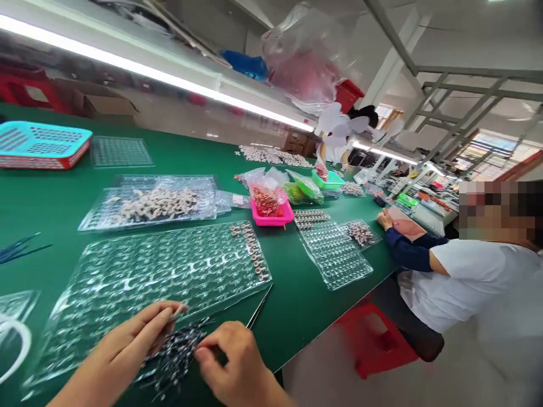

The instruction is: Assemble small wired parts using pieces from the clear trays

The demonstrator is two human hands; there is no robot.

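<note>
My left hand (142, 336) is closed in a pinch on a small whitish part (180, 310) near the front edge of a clear plastic tray (153, 265). Beside it, my right hand (233, 353) has thumb and forefinger pressed together at the pile of thin dark leads (176, 356); what they hold, if anything, is too small to make out. Small pale pinkish parts (255, 254) sit in the pockets along the tray's right end. Metal tweezers (259, 306) lie just beyond my right hand.
Whitish parts (156, 204) are heaped on another tray behind. A pink basket (274, 217) holds bagged reddish parts. A second pocketed tray (335, 254) lies to the right, near a seated co-worker (458, 271). A blue basket (46, 135) stands at left.
</note>
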